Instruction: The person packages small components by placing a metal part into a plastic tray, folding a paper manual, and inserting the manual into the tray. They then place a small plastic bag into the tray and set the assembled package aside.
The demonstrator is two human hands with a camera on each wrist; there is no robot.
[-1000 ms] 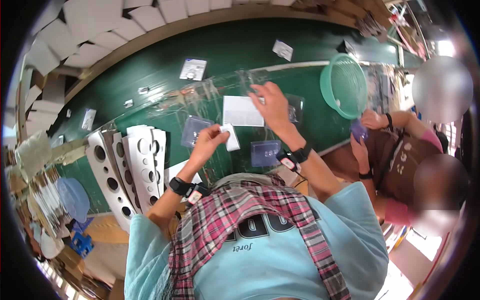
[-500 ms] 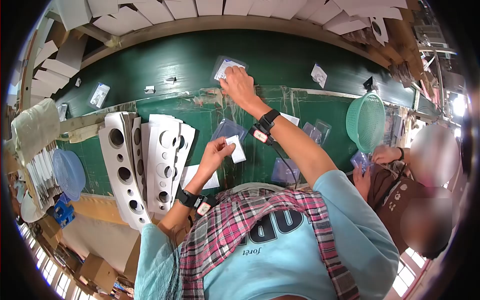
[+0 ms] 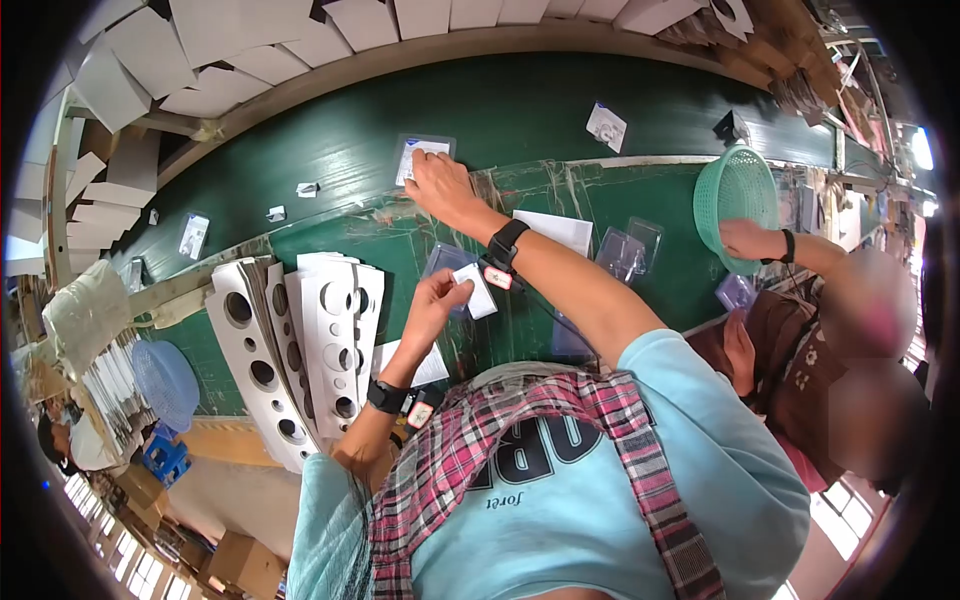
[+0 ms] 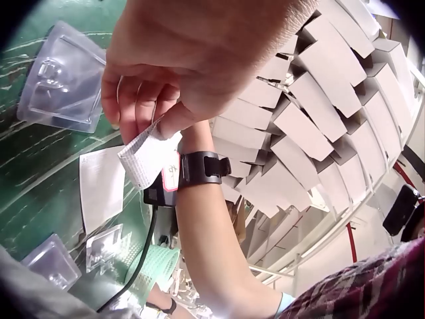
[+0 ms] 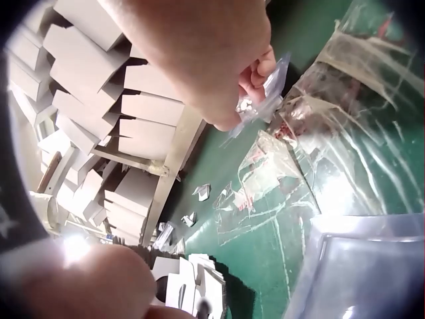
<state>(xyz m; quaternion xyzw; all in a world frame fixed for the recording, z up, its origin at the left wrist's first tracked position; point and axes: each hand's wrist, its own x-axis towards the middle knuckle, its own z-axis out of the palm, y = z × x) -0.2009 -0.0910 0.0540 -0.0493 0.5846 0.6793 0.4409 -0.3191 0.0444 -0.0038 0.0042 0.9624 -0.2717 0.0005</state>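
Note:
The left hand [image 3: 428, 310] pinches a small folded white paper [image 3: 480, 292] between thumb and fingers; the left wrist view shows the paper [image 4: 147, 159] bent under the thumb. Farther out, the right hand [image 3: 445, 190] reaches onto the dark belt and grips the near edge of a clear plastic pack with a printed card [image 3: 425, 152]. In the right wrist view, clear plastic [image 5: 269, 100] lies between the curled fingers and thumb of the right hand [image 5: 206, 60]. A clear tray [image 3: 443, 258] rests on the green table just beyond the left hand.
White sheets with round holes [image 3: 335, 340] stand at the left. A white sheet [image 3: 553, 230], clear trays [image 3: 622, 252] and a green basket [image 3: 735, 200] are to the right. Another person's hand [image 3: 752, 240] is at the basket. More packs [image 3: 606, 127] lie on the belt.
My right hand has moved from over the table's white sheet to the pack on the belt and taken hold of it. My left hand keeps its paper. The other person's hand has moved to the basket.

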